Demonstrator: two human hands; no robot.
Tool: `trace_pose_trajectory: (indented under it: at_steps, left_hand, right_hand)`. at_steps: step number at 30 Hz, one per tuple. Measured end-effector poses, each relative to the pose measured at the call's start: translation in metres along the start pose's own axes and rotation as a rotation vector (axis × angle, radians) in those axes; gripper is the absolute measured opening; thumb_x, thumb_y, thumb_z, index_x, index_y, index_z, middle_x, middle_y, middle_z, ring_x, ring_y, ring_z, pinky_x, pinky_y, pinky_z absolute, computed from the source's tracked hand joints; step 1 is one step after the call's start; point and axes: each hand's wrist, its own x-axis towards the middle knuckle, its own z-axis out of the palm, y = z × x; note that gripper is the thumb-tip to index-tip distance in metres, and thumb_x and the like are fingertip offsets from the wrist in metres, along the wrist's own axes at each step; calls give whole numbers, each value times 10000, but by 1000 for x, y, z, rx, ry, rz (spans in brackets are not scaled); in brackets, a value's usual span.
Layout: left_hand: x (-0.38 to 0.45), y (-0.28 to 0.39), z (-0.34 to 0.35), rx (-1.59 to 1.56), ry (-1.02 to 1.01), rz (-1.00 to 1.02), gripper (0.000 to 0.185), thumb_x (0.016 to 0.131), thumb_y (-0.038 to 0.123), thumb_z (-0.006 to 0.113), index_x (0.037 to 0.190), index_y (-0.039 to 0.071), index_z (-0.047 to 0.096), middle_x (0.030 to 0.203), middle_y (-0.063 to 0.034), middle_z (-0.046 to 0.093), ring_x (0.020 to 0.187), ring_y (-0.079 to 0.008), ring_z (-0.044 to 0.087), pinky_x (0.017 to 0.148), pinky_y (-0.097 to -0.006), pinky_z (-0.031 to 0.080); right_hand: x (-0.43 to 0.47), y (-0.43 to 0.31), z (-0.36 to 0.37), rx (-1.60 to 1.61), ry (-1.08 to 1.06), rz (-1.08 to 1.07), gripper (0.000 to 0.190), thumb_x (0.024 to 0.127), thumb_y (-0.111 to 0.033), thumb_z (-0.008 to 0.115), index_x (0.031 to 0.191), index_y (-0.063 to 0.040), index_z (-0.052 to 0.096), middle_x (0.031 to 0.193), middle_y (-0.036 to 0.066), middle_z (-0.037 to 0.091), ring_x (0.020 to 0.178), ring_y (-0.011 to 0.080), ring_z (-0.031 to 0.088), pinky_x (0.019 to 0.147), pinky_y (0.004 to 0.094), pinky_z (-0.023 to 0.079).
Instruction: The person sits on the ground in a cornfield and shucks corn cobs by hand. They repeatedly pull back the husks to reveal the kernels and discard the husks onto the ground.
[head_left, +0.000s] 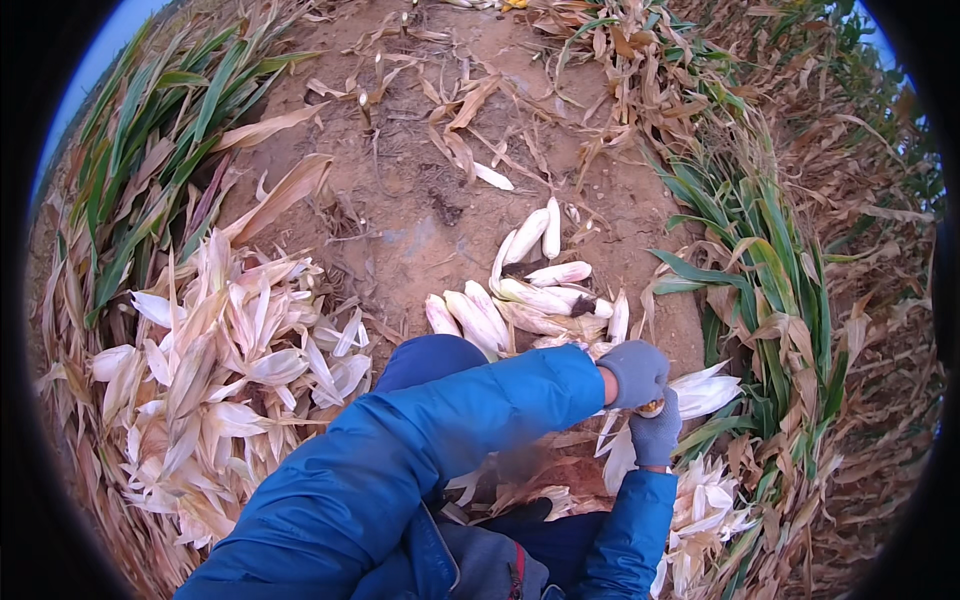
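My left hand (636, 372), in a grey knit glove, reaches across to the right and meets my gloved right hand (655, 432). Both are closed around one ear of corn (649, 409), whose yellow-orange end shows between them. White husk (705, 391) fans out to the right beyond the fingers. Which part each hand grips is mostly hidden. Just ahead of my arms lies a loose pile of corn ears (536, 296) in pale husks, some pinkish, partly covered by my left sleeve (480, 405).
A big heap of stripped husks (232, 375) lies to the left, with more husks (705, 502) at right. Cut cornstalks with green leaves (772, 292) line the right side; others (172, 112) lie at upper left. Cut stubble (365, 112) sticks up from bare soil (390, 195).
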Motion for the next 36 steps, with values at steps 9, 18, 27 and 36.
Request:
trace_pose_trajectory:
  at_steps: [9,18,27,36]
  left_hand:
    - [1,-1,3,-11,13,5,171,680,254,661,727,90,645,723,-113,631,695,-292,611,643,-383,475]
    - [5,-1,2,73,-28,-14,145,677,223,644,730,88,655,725,-120,640,703,-301,621,653,-396,485]
    - [11,1,13,91,7,-50,192,644,198,679,783,73,723,790,-149,668,750,-347,650,662,-442,509]
    - [16,3,15,162,-16,-113,201,653,183,681,817,78,732,835,-142,681,786,-338,661,679,-446,518]
  right_hand:
    - [-1,2,0,20,-14,26,375,714,-122,704,1063,-79,576,953,135,636,895,304,631,781,367,484]
    - [3,9,4,29,-34,11,461,649,-95,726,1074,-74,549,976,135,641,902,297,633,784,363,491]
    - [2,26,5,41,-78,38,539,625,-102,723,1125,-58,526,1034,150,622,944,305,611,821,382,480]
    - [5,33,8,73,-111,34,577,616,-114,725,1149,-49,517,1067,156,617,972,310,602,838,385,475]
